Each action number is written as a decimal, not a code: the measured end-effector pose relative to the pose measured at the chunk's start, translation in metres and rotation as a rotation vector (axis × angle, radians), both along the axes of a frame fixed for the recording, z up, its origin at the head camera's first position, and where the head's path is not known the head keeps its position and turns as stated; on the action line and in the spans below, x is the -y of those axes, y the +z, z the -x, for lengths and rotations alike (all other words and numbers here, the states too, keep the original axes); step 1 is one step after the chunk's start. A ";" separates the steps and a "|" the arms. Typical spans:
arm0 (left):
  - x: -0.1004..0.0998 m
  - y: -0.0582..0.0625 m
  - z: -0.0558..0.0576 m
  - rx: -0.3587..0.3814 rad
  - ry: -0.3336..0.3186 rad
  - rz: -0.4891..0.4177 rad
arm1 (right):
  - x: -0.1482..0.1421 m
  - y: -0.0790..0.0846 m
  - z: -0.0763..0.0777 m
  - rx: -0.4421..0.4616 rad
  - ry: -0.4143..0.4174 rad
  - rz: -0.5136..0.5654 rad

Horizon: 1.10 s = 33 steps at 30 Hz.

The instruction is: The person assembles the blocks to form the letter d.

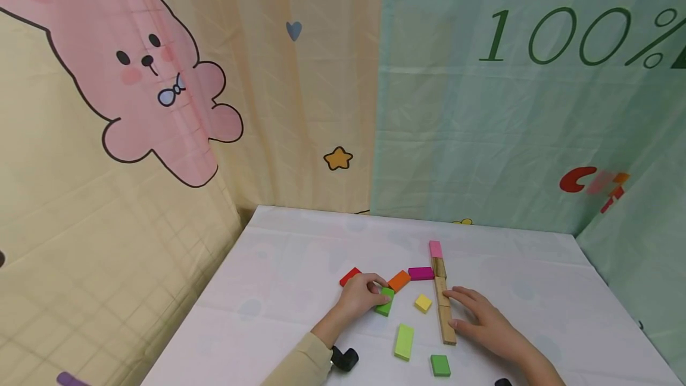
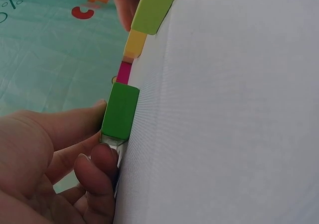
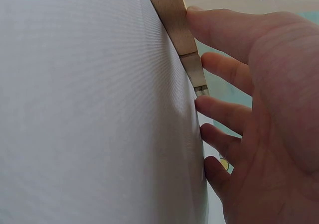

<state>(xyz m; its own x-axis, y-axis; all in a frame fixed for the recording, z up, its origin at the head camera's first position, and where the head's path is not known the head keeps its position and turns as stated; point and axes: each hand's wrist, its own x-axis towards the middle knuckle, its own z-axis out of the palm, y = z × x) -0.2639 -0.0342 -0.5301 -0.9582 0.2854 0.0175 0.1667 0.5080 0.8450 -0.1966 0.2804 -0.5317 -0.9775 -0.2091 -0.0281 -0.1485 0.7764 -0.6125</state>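
My left hand [image 1: 360,293] pinches a green wooden block [image 1: 384,302] between thumb and fingers, low over the white tabletop; the left wrist view shows this green block [image 2: 120,110] with the thumb along one side. Right of it, my right hand [image 1: 490,323] rests its thumb and fingertips against the side of a straight row of blocks. That row holds plain wood blocks [image 1: 447,324], a brownish block [image 1: 439,267] and a pink block [image 1: 436,249] at its far end. A magenta block [image 1: 421,273] meets the row from the left, followed by an orange block [image 1: 399,280].
A red block [image 1: 350,276] lies behind my left hand. Between the hands sits a yellow block [image 1: 423,303], with a light green block [image 1: 404,342] and another green block [image 1: 440,366] nearer me. Printed curtains [image 1: 300,106] hang behind the white table [image 1: 257,290].
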 end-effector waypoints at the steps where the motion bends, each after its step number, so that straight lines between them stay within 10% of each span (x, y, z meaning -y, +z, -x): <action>1: 0.000 0.000 0.000 -0.001 0.001 0.000 | 0.000 0.000 0.000 -0.001 0.000 -0.001; 33: 0.002 0.000 -0.002 0.015 -0.001 -0.020 | 0.001 0.002 -0.001 0.025 -0.015 0.000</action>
<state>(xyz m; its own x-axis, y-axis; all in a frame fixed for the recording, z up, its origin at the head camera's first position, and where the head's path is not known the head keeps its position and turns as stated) -0.2615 -0.0358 -0.5297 -0.9580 0.2865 0.0093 0.1550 0.4904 0.8576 -0.1953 0.2792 -0.5294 -0.9795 -0.1946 -0.0528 -0.1215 0.7787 -0.6156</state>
